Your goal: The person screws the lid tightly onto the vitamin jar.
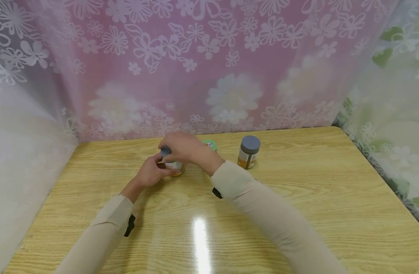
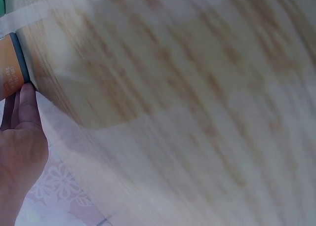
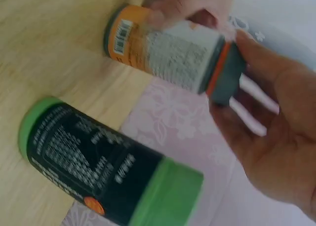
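Note:
My left hand grips the body of a white-and-orange jar on the table, left of centre. Above it, my right hand holds the jar's dark grey lid between fingers and thumb. An orange band shows between lid and body in the right wrist view. In the left wrist view, only the orange lower part of the jar shows, with fingers against its dark base edge. A dark canister with green ends stands close by, mostly hidden behind my right hand in the head view.
A second jar with a grey lid stands upright to the right of my right hand. The wood-grain table ends at a pink floral curtain behind, with pale curtains at both sides.

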Action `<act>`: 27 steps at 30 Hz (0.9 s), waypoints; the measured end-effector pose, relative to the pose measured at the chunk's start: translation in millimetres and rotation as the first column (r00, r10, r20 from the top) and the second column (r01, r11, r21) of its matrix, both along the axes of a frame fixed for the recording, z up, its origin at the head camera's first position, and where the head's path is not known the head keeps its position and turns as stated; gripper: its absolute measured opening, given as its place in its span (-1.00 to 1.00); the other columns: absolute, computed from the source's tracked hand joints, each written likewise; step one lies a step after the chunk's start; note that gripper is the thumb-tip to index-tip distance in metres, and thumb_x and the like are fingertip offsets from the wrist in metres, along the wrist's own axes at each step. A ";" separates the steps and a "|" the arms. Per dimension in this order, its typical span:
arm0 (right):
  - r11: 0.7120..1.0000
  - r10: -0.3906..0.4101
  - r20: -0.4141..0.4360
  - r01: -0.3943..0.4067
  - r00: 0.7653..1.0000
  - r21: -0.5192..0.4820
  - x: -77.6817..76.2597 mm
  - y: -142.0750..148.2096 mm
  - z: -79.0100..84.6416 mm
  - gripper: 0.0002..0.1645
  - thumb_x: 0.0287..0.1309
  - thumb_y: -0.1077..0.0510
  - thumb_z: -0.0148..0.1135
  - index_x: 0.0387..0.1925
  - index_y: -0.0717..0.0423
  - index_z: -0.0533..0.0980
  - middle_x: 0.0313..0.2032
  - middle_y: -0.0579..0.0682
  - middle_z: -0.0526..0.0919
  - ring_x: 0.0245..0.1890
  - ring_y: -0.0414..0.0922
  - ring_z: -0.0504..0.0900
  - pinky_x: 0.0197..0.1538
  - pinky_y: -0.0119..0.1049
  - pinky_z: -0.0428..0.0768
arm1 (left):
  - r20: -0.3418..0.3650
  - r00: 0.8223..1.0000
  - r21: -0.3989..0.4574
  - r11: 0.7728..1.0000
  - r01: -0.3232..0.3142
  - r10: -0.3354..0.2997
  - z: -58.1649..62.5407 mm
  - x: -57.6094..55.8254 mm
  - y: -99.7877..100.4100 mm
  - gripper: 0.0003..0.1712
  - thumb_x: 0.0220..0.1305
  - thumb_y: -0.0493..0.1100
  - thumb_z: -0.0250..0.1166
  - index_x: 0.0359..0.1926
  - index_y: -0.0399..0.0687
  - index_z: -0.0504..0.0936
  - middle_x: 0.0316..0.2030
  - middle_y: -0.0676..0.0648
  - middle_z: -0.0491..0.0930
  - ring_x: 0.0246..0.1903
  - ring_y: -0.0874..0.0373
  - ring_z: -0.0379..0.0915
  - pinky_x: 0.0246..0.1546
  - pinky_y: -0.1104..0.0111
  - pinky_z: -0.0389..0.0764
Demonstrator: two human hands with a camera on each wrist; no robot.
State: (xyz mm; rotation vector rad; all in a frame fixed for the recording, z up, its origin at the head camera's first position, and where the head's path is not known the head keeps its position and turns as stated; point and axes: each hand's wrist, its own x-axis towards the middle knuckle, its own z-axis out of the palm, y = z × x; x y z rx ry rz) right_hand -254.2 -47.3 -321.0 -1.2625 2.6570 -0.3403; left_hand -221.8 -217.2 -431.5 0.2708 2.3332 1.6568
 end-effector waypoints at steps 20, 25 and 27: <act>0.978 0.180 0.094 -0.189 0.979 0.092 -3.6 3.6 13.4 -0.59 0.28 0.22 0.21 0.16 -0.01 0.52 0.08 -0.12 0.53 0.05 -0.18 0.47 0.06 -0.32 0.46 | 0.020 1.000 0.036 0.999 -0.018 0.018 -0.3 -0.4 1.9 -0.35 0.09 -0.16 0.47 0.18 -0.21 0.45 0.10 -0.19 0.46 0.04 -0.05 0.50 -0.11 0.21 0.61; 0.989 0.051 -0.073 -0.041 0.996 0.140 7.1 -4.9 10.9 -0.58 0.24 0.03 0.27 0.12 -0.04 0.54 0.01 -0.11 0.56 -0.08 -0.15 0.52 -0.08 -0.30 0.52 | 0.016 1.000 0.059 0.998 -0.008 0.007 -1.1 -0.2 0.3 -0.33 0.10 -0.20 0.45 0.22 -0.20 0.40 0.11 -0.18 0.45 0.02 -0.03 0.52 -0.11 0.18 0.61; 0.985 0.027 -0.138 -0.003 0.990 0.173 11.9 -8.7 9.5 -0.61 0.26 -0.01 0.25 0.09 -0.04 0.55 -0.02 -0.10 0.56 -0.12 -0.13 0.51 -0.09 -0.28 0.52 | 0.005 1.000 0.051 0.999 -0.009 0.009 -1.6 -0.5 -0.1 -0.34 0.10 -0.20 0.46 0.21 -0.20 0.42 0.10 -0.17 0.47 -0.01 0.00 0.55 -0.12 0.18 0.61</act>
